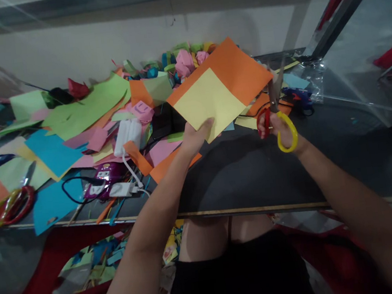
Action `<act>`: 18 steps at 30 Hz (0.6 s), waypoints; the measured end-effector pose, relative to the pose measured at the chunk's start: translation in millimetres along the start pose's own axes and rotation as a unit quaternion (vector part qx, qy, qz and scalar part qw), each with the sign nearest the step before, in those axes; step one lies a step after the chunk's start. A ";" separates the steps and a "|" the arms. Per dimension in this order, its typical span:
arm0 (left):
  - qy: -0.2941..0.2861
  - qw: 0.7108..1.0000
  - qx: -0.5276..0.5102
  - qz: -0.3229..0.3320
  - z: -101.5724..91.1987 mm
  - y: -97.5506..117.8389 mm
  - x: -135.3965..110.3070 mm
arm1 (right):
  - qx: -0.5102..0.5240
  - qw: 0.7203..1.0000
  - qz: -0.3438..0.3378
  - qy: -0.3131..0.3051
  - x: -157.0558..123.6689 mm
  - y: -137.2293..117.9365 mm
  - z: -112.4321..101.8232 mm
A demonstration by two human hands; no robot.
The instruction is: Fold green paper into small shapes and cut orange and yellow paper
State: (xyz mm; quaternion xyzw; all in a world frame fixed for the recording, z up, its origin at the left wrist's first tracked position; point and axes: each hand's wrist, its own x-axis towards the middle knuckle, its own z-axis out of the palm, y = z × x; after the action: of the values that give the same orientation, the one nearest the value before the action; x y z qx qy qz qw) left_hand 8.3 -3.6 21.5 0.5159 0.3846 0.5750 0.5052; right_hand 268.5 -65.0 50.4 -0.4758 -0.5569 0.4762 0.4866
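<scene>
My left hand (199, 136) pinches a yellow sheet of paper (209, 101) by its near corner, thumb on top. Behind the yellow piece, and overlapping it, is a larger orange sheet of paper (232, 67), raised above the table with it. In my right hand (271, 125) is a pair of scissors (287, 131) with one red and one yellow handle loop. Their blades point upward and look parted, close to the right corner of the orange sheet. Whether the blades touch the paper I cannot tell.
Coloured paper and scraps, including a green sheet (85, 106), cover the table's left side. Another pair of scissors (12, 205) lies near the left front edge. A white power adapter (121, 189) with cables sits beside a purple packet (107, 173). Clear plastic (312, 81) lies at the back right.
</scene>
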 end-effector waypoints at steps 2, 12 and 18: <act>-0.013 1.000 0.006 -0.010 1.3 0.9 -2.6 | 0.054 0.997 -0.034 0.039 2.9 10.5 12.2; -0.098 0.995 0.025 -0.013 15.3 -8.6 -15.4 | 0.064 0.995 -0.034 0.068 2.0 31.9 25.0; -0.117 0.992 0.030 -0.021 17.1 -8.3 -18.2 | 0.028 0.996 -0.042 0.080 -2.6 23.6 28.6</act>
State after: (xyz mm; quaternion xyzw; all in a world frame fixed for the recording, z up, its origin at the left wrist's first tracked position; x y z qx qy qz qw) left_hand 25.8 -21.1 12.7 0.5861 0.3512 0.4881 0.5430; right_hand 241.9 -67.3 24.7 -0.4747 -0.5218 0.4314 0.5623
